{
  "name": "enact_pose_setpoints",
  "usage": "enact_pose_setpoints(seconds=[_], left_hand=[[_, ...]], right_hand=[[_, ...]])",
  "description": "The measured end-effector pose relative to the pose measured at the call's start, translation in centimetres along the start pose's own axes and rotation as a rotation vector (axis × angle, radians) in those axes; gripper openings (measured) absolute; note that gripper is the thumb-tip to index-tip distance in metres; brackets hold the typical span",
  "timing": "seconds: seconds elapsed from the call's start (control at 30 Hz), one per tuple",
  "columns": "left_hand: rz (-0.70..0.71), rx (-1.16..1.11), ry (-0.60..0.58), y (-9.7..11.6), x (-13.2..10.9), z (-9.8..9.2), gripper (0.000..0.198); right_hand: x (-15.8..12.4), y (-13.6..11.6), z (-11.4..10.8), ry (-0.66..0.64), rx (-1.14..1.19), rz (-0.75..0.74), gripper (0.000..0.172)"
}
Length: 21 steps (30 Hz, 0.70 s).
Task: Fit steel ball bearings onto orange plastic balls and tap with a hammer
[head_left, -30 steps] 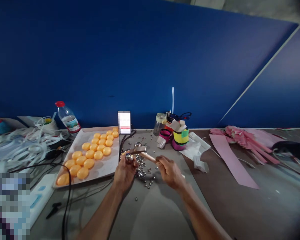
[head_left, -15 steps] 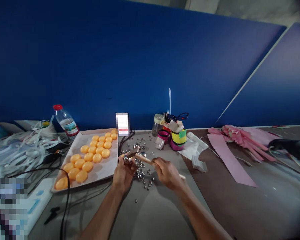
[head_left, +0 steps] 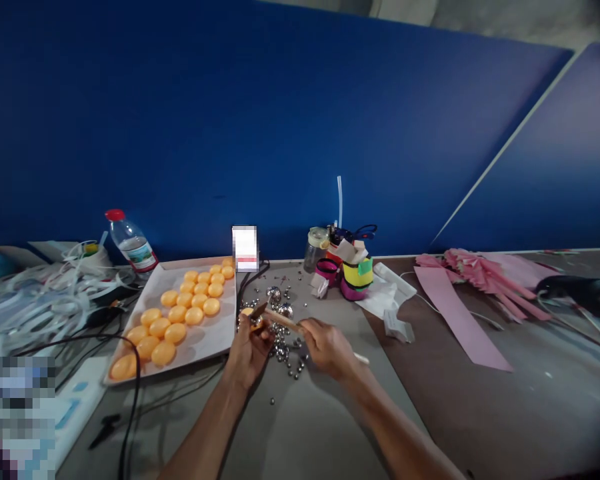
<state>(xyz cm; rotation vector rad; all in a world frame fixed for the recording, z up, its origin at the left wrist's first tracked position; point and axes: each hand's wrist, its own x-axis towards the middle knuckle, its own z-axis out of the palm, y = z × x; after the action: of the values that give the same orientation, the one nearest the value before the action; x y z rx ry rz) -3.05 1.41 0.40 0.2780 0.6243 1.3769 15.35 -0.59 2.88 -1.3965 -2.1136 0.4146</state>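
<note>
Left hand: from my head view, the left hand (head_left: 247,350) is curled, its fingers and thumb pinching an orange piece (head_left: 257,327) near the middle of the table (head_left: 305,433).
Right hand: I see the right hand (head_left: 330,347) closed around a wooden-handled tool (head_left: 283,321), whose pale butt end sticks out behind the palm.
Tool head: a dark part crosses over the orange piece and hides some of it; I cannot tell from here whether the two touch.
Silver beads: a loose heap of silver beads (head_left: 283,351) lies between the hands and just beyond them, with a larger silver ball (head_left: 285,310) among it and one stray bead nearer me.
Tray: left of the hands, a white-lined tray (head_left: 210,339) carries rows of orange balls (head_left: 175,332).
Bottle: a red-capped bottle (head_left: 135,247) stands behind the tray's far left corner.
Containers: beyond the right hand I have a clear jar (head_left: 314,255), a small pink cup (head_left: 327,270) and a yellow-and-purple holder (head_left: 357,275).
Right side: a pink strip (head_left: 463,320) lies well apart from the hands.
Backdrop: a blue partition (head_left: 260,120) rises behind everything.
</note>
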Motion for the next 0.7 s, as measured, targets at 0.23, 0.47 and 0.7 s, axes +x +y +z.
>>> enact_pose_setpoints(seconds=[0.23, 0.47, 0.7], left_hand=[[-0.006, -0.038, -0.105, 0.2, 0.0, -0.1, 0.038], [-0.048, -0.021, -0.02, 0.1, -0.3, 0.3, 0.037], [-0.021, -0.12, -0.055, 0.3, 0.0, 0.1, 0.042]], right_hand=[[-0.2, 0.5, -0.2, 0.184, 0.271, 0.008, 0.026], [-0.1, -0.2, 0.2, 0.005, 0.097, 0.005, 0.022], [-0.2, -0.3, -0.1, 0.026, 0.082, -0.011, 0.023]])
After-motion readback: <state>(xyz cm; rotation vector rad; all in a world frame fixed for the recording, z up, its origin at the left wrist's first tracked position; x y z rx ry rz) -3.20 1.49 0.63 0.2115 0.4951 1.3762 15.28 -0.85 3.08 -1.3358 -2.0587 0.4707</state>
